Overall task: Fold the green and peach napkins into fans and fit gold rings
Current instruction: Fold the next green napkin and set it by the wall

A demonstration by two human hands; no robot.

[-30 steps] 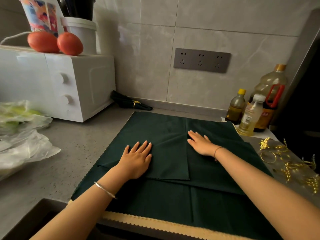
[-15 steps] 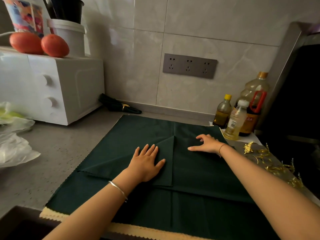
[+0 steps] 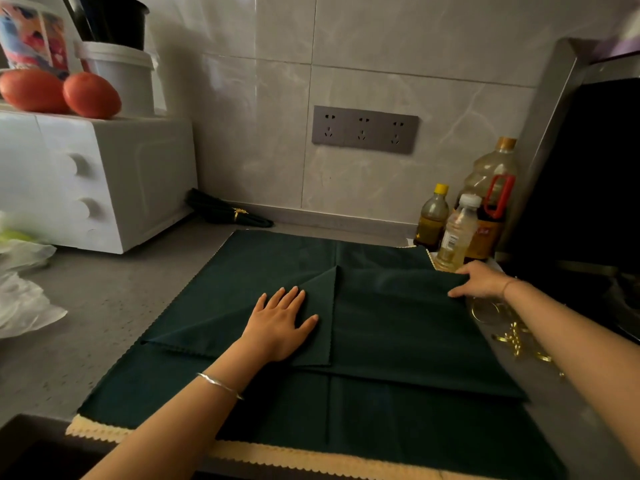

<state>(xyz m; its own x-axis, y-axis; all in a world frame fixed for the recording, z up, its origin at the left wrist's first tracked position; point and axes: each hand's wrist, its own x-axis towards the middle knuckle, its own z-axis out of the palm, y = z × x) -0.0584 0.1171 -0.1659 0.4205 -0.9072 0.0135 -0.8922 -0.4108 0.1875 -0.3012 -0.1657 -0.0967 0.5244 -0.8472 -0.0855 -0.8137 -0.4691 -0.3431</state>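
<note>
Nearest, along the desk (image 3: 104, 306) edge: scalloped border of the peach napkin (image 3: 311, 459), peeking from under the green napkin (image 3: 398, 323), with part of the green doubled over on itself. On the folded flap, left hand (image 3: 280, 327) — flat, fingers spread, pressing down. At the fold's right corner, right hand (image 3: 479, 280) (pinching or only resting, cannot tell). Just beside it, gold rings (image 3: 512, 334) lying loose. Farther back by the wall, a folded green fan (image 3: 230, 213) in its ring — bottles (image 3: 457, 233) at right.

The peach napkin (image 3: 277, 457) lay mostly hidden beneath the green napkin (image 3: 398, 323), only its scalloped edge showing. The gold rings (image 3: 515, 336) were blurred, too small to count. The patterned cup (image 3: 31, 39) was cut off by the top edge.
</note>
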